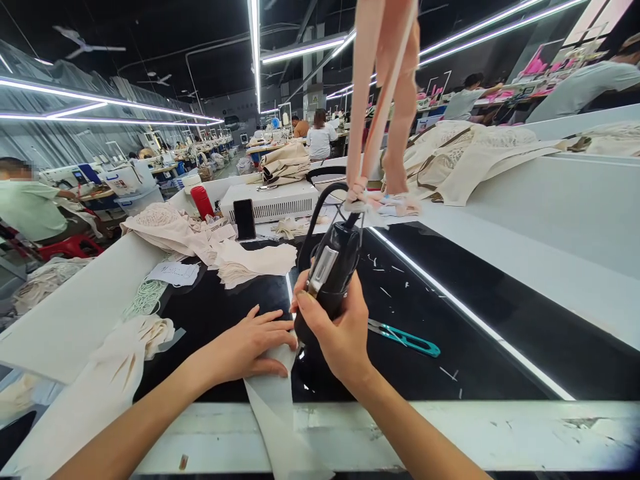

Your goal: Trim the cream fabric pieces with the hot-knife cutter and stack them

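Note:
My right hand [337, 327] is wrapped round a black corded handheld power tool [336, 267] with a silver metal plate on its side. The tool stands upright over the black tabletop, its cord rising from the top beside pink fabric strips [385, 87] that hang from above. Its working tip is mostly hidden by my fingers. To its left, my left hand [250, 347] lies flat, fingers spread, on a pale fabric strip [273, 407] that drapes over the table's front edge. Right of the tool lies a pair of teal thread snips [407, 341].
Cream fabric pieces [257, 260] are piled behind my left hand, near a phone [245, 219] and a white vented box [270, 202]. Pale green elastic [145, 297] and more fabric [115, 360] lie left. Thread scraps dot the black tabletop [465, 300]. Several people sit at sewing stations beyond.

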A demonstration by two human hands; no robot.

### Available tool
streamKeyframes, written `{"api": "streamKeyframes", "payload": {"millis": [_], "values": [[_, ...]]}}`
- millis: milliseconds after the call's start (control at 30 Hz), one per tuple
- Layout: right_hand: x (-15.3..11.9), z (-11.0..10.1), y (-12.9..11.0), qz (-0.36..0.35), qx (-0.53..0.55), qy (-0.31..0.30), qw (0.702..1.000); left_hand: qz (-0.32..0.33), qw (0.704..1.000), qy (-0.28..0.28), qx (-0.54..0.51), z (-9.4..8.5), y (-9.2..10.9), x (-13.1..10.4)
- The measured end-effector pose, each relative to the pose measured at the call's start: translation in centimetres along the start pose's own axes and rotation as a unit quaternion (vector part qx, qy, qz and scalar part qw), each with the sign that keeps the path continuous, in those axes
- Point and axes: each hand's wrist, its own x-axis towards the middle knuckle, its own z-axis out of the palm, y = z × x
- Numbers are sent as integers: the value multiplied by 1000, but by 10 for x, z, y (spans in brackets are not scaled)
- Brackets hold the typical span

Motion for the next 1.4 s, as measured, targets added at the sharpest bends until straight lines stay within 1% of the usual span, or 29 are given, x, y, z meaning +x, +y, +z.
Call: {"api": "streamKeyframes", "payload": {"millis": [100, 467, 633, 733, 900, 1067, 1167, 1300, 1400], "values": [[4, -1, 2, -13, 4, 13, 1000, -10, 1000, -9, -8, -1, 1, 0], [1, 1, 6, -26, -9, -4, 1000, 3, 1000, 4, -11, 0, 0, 1], [0, 0, 6, -23, -21, -5, 1000, 4, 1000, 0, -16, 0, -1, 1], [-3, 1, 5, -19, 0, -4, 1000, 10, 1000, 3, -23, 2, -4, 2], [-7, 2, 4, -19, 25, -26, 999, 13, 1000, 17, -19, 6, -8, 1], [-8, 3, 2, -6, 10, -16, 1000, 18, 1000, 11, -13, 4, -7, 2], [-9, 3, 1, -9, 21, -16, 1000, 14, 1000, 12, -12, 3, -6, 2], [-10, 3, 2, -19, 37, -23, 999, 25, 999, 23, -21, 6, -9, 1], [-12, 4, 3, -15, 25, -27, 999, 34, 999, 36, -22, 8, -12, 2]]}}
